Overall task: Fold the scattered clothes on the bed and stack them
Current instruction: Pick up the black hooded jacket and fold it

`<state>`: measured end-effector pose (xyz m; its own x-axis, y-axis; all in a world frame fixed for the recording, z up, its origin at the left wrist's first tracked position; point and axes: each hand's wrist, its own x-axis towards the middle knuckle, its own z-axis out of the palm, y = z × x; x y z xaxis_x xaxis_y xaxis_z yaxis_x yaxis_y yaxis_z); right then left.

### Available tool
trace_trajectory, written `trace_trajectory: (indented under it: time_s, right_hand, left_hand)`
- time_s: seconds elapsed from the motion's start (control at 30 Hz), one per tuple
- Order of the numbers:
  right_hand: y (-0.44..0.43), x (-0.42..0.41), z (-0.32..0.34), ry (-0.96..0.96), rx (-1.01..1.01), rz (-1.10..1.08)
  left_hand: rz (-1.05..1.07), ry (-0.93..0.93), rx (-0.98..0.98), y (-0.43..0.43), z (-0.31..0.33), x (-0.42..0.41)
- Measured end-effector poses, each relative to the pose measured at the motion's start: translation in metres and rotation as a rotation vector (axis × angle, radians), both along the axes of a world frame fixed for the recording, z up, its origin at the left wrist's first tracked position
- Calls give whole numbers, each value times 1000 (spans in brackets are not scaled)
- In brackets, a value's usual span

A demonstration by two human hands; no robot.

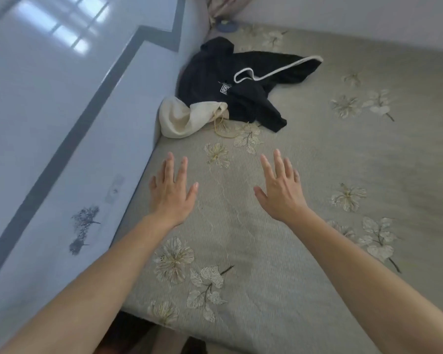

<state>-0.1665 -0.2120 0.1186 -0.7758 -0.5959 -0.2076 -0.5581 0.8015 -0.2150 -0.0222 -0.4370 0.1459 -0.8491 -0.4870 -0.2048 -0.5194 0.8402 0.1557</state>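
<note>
Glossy pale wall panel (49,118) ran along the left side of a bed (317,200) covered in a grey-green floral spread. Both arms were stretched forward over the bedding, the left hand (173,192) and right hand (279,190) each with fingers straight and spread, palms down, holding nothing; whether they touched the cover I could not tell. Task clothes lay farther up the bed, against the wall side: a black garment with white trim (241,83), crumpled and unfolded, and a cream cloth piece (187,118) bunched just beside it, touching its lower edge. No folded stack was visible. Step looked like the very start, a reach toward the first item, nothing folded yet. Next move probably called for reaching past the bare stretch of cover, grabbing one garment, likely the nearer cream one, and dragging it to the flat area in front to spread it.
</note>
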Motion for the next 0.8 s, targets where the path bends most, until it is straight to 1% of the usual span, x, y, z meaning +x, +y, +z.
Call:
trace_trajectory:
  time_s: [0.1,0.17,0.3,0.4,0.47,0.53,0.6,0.7,0.8]
  right_hand:
    - [-29,-17,-58,-73,49,-90]
    - [-52,-28,-102,-92,68,-99]
    - [-111,-63,-188,-27,0,-83]
    - [-155,-93,-244,40,-93,-78]
    - [-186,-114,-273,69,-160,-91]
    - [-220,-139,-295,164,-225,-122]
    - [-256,-161,-307,249,-257,-128]
    - [-296,-200,-312,273,-232,-170]
    - [-317,-224,-314,303,-188,-165]
  left_hand:
    - [-30,-57,49,-41,-78,-36]
    - [-56,-109,45,-66,-136,-58]
    - [-62,-134,18,-108,-246,-110]
    - [-42,-143,-15,-118,-308,-123]
    - [-37,-70,-49,-115,-329,-120]
    - [-29,-2,-46,-115,-338,-122]
    - [-15,19,-49,-116,-339,-120]
    - [-33,46,-52,-116,-343,-119]
    - [-43,55,-80,-118,-345,-116]
